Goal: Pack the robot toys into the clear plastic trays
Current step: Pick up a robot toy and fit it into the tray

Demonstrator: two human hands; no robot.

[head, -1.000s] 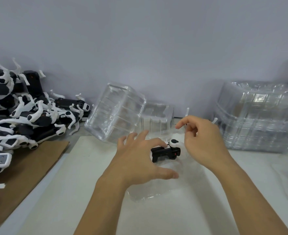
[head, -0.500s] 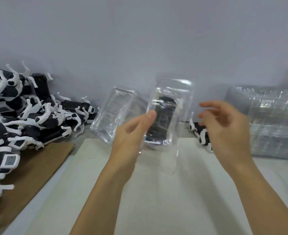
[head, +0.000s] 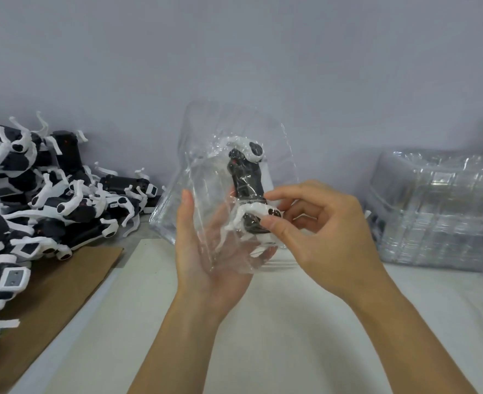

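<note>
Now a clear plastic tray (head: 206, 177) holding a robot toy (head: 247, 180) is raised off the table (head: 291, 336), where a second ago it lay flat; seating is judged nearly done. The tray is cradled from beneath by the left hand (head: 206, 257), fingers extended. The toy's lower end is pinched by the right hand (head: 317, 231), thumb and forefinger curled.

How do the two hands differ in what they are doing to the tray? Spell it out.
The left hand lies palm up under the clear plastic tray, cradling it with fairly straight fingers; the right hand comes from the side with curled fingers. The left hand touches only the tray, while the right hand pinches the robot toy at its lower white end. Both are bare and meet at the same tray, held up off the table.
</note>
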